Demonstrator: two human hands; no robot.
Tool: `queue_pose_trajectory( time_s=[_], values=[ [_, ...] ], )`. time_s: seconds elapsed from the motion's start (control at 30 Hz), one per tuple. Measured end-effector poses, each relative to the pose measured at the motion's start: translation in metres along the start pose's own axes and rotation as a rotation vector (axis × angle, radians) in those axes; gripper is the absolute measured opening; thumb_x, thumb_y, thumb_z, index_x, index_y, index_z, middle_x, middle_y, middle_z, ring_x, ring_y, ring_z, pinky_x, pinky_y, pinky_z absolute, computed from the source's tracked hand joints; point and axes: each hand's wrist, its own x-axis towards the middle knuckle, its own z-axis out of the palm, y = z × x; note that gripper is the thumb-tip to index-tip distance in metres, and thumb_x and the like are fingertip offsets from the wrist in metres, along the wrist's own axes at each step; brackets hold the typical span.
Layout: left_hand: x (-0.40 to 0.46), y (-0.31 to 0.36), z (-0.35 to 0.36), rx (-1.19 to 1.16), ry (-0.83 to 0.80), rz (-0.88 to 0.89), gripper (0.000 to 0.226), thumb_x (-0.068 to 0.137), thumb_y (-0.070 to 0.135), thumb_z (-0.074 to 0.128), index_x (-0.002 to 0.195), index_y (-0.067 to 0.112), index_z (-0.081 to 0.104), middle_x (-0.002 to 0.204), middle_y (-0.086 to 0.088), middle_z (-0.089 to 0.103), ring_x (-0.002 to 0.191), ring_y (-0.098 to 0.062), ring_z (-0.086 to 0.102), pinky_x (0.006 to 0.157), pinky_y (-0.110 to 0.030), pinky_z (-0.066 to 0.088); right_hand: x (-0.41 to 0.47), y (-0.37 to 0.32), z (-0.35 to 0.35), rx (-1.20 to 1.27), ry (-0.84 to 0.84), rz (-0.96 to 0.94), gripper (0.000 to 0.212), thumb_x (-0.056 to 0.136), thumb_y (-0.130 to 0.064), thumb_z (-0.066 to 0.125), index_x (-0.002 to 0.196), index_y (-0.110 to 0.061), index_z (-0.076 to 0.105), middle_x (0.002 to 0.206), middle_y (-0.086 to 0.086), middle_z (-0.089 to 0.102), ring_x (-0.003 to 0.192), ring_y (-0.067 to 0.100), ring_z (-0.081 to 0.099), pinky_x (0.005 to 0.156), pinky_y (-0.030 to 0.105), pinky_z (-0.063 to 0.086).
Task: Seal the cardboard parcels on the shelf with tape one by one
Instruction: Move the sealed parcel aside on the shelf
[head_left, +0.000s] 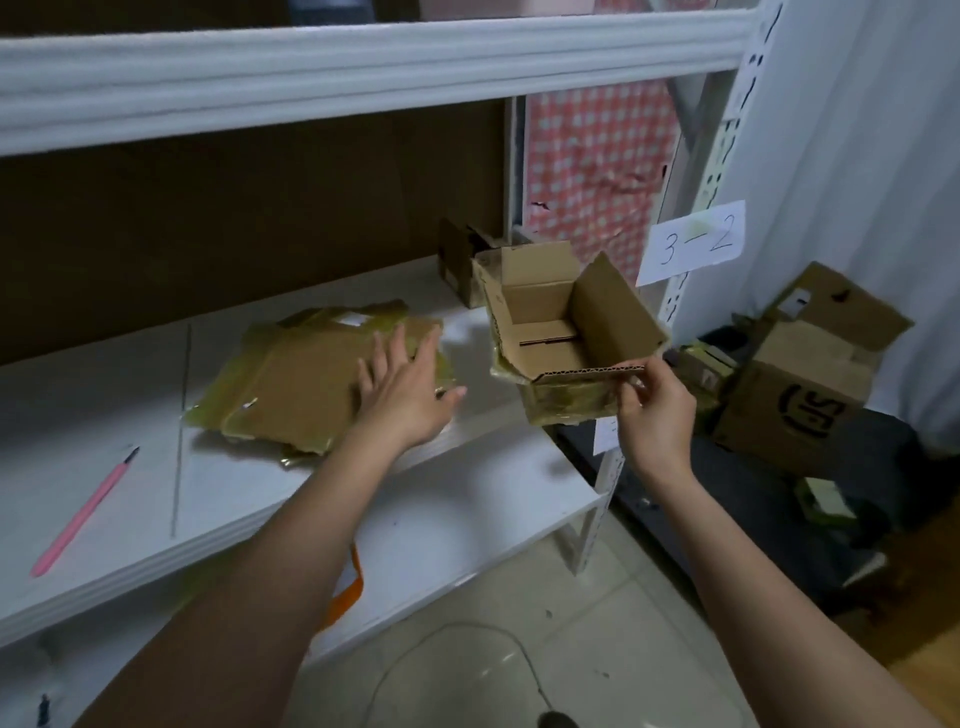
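The left hand (402, 395) reaches forward over the white shelf (130, 395), fingers straight and spread, palm down on the right edge of a flattened cardboard parcel (311, 379) covered in yellowish tape that lies flat on the shelf. The right hand (655, 410) is raised at the shelf's right end, its thumb and fingers pinching the near top edge of an open cardboard box (566, 332), whose flaps stand up. A pink pen (83, 512) lies on the shelf, well to the left.
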Motion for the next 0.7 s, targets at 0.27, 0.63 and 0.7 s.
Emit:
queue_pose_trajectory(
  time_s=[0.27, 0.63, 0.7],
  values=[
    [0.105, 0.030, 0.027, 0.121, -0.025, -0.252, 0.087, 0.090, 0.052, 0.061, 0.155, 0.035, 0.006, 0.164, -0.005, -0.014, 0.147, -0.044, -0.013, 0.117, -0.058, -0.005, 0.103, 0.054, 0.061, 0.079, -0.166, 0.026, 0.019, 0.090, 0.008, 0.054, 0.094, -0.007, 0.065, 0.075, -0.013, 0.061, 0.069, -0.004, 0.061, 0.062, 0.004, 0.043],
    [0.161, 0.002, 0.053, 0.038, -0.021, -0.334, 0.080, 0.093, 0.040, 0.061, 0.155, 0.029, 0.010, 0.162, -0.013, 0.007, 0.146, -0.044, 0.010, 0.117, -0.062, 0.012, 0.172, 0.085, 0.149, 0.162, -0.215, 0.089, 0.021, 0.090, 0.010, 0.048, 0.096, -0.005, 0.061, 0.075, -0.017, 0.059, 0.068, -0.007, 0.059, 0.062, 0.004, 0.041],
    [0.164, -0.004, 0.057, 0.039, -0.022, -0.319, 0.080, 0.092, 0.038, 0.062, 0.154, 0.031, 0.013, 0.162, -0.010, 0.008, 0.146, -0.044, 0.009, 0.118, -0.060, 0.011, 0.182, 0.086, 0.162, 0.169, -0.219, 0.095, 0.020, 0.091, 0.009, 0.047, 0.097, -0.005, 0.061, 0.075, -0.016, 0.058, 0.070, -0.003, 0.059, 0.063, 0.005, 0.043]
  ],
)
